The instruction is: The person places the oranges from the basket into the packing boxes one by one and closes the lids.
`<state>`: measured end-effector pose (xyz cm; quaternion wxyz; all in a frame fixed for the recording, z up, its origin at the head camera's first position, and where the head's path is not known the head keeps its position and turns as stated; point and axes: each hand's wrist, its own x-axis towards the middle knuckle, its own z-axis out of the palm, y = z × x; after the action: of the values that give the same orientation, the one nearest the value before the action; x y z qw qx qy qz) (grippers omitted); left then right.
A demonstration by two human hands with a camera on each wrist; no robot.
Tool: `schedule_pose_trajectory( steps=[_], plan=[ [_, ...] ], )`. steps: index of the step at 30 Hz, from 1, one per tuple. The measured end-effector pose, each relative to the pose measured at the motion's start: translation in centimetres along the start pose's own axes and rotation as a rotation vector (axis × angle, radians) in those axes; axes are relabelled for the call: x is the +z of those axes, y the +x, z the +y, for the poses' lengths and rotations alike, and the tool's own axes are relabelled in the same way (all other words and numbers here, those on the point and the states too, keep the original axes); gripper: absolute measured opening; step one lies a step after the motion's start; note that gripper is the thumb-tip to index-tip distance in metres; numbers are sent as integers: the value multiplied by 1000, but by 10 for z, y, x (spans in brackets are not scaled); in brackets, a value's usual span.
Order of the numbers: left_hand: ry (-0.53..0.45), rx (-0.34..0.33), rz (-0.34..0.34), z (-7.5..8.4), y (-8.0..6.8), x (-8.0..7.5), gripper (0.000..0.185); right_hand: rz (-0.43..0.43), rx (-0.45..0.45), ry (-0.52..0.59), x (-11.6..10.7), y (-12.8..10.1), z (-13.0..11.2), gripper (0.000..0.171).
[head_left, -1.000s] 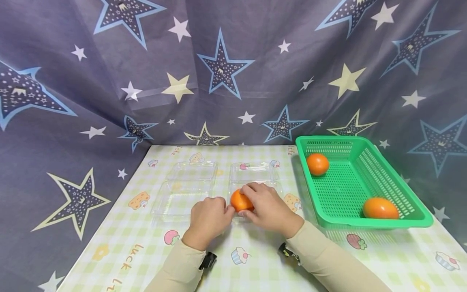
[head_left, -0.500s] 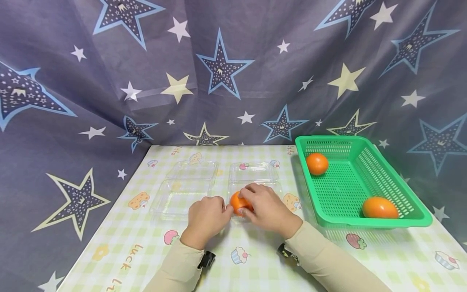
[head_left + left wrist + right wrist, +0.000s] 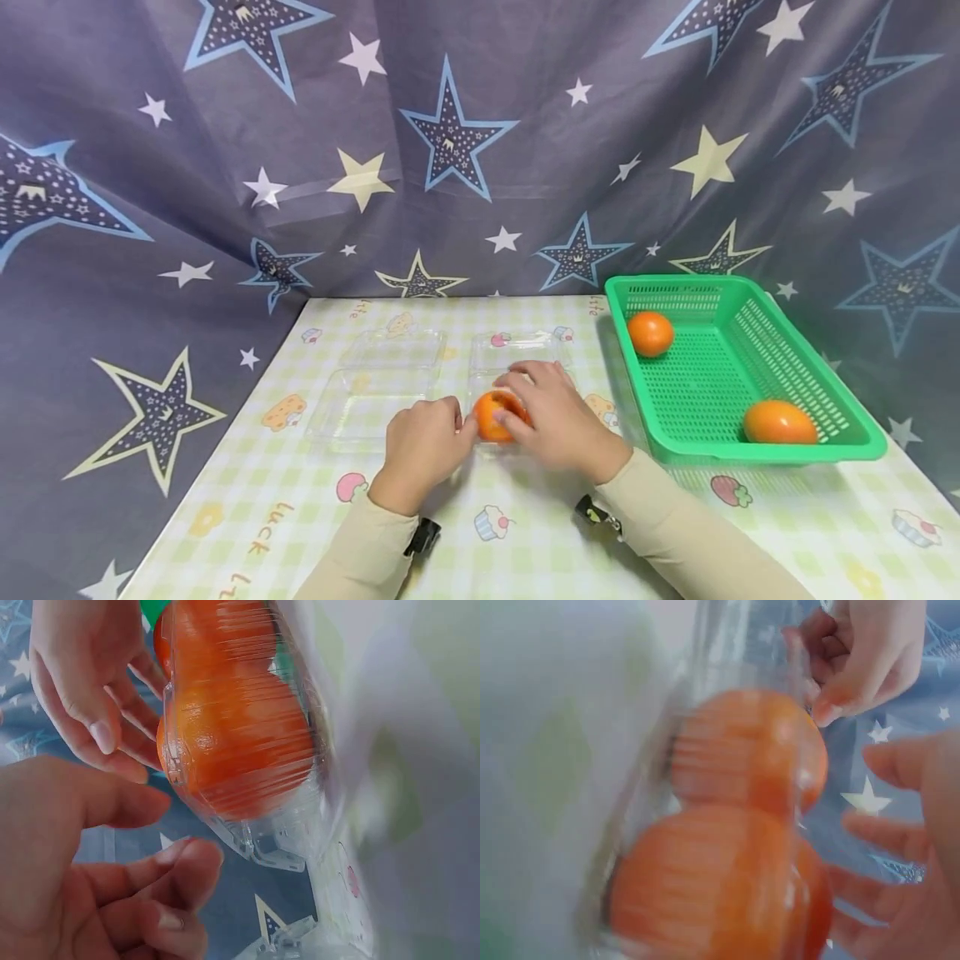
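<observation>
An orange (image 3: 491, 415) sits in the near half of a clear plastic clamshell container (image 3: 525, 350) in the middle of the table. My right hand (image 3: 517, 408) curls round the orange's right side. My left hand (image 3: 461, 421) is curled at its left, thumb and forefinger at the container's rim. In the left wrist view the orange (image 3: 240, 750) shows through ribbed plastic, with my left hand (image 3: 150, 840) below and right fingers (image 3: 97, 727) above. Seen from the right wrist, the orange (image 3: 750, 757) looks doubled; a second fruit or a reflection, I cannot tell.
A second clear clamshell container (image 3: 371, 400) lies open left of the first. A green slotted basket (image 3: 757, 454) stands at the right with two oranges (image 3: 650, 333) (image 3: 778, 422). The checked tablecloth (image 3: 525, 533) ends at a starred curtain behind.
My right hand has slid back and rightward, uncovering more of the orange. The left hand has hardly moved.
</observation>
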<state>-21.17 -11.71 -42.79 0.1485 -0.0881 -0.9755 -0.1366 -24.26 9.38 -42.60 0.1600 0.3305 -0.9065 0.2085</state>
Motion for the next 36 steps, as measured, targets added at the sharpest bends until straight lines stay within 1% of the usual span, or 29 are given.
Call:
schedule_pose_trajectory(
  steps=[2, 3, 4, 5, 6, 8, 9, 11, 13, 15, 17, 19, 22, 24, 27, 31, 36],
  plan=[
    [-50, 15, 43, 1, 4, -1, 28, 22, 76, 54, -7, 1, 3, 38],
    [-94, 16, 54, 2, 7, -1, 23, 40, 122, 77, -10, 1, 5, 42],
    [-156, 10, 55, 3, 10, -1, 23, 51, 164, 97, -13, 1, 7, 45],
    [-225, -4, 43, 4, 13, -1, 29, 60, 203, 117, -15, 0, 9, 47],
    [-300, -26, 18, 6, 17, -2, 38, 66, 241, 139, -16, -1, 11, 50],
    [-458, -91, -47, 11, 23, -1, 59, 68, 322, 185, -16, -4, 17, 55],
    [-520, -127, -75, 13, 27, 0, 67, 68, 360, 208, -16, -5, 21, 58],
    [-614, -193, -122, 18, 33, 1, 76, 63, 425, 265, -16, -8, 28, 64],
    [-704, -251, -152, 22, 38, 3, 81, 52, 513, 343, -14, -11, 34, 70],
    [-780, -310, -173, 23, 42, 6, 82, 45, 596, 429, -13, -15, 37, 74],
    [-862, -361, -191, 23, 44, 10, 82, 56, 673, 532, -10, -20, 40, 75],
    [-929, -399, -199, 21, 44, 15, 81, 89, 738, 653, -7, -24, 41, 74],
    [-1003, -428, -196, 18, 40, 22, 79, 157, 788, 860, 0, -30, 43, 68],
    [-1039, -449, -180, 16, 37, 28, 76, 201, 812, 990, 4, -33, 46, 62],
    [-1089, -460, -143, 14, 35, 33, 73, 258, 811, 1130, 8, -35, 49, 56],
    [-1125, -445, -104, 15, 40, 34, 72, 301, 772, 1195, 8, -34, 54, 55],
    [-1188, -453, -80, 15, 44, 34, 68, 304, 761, 1238, 9, -32, 58, 56]
  ],
)
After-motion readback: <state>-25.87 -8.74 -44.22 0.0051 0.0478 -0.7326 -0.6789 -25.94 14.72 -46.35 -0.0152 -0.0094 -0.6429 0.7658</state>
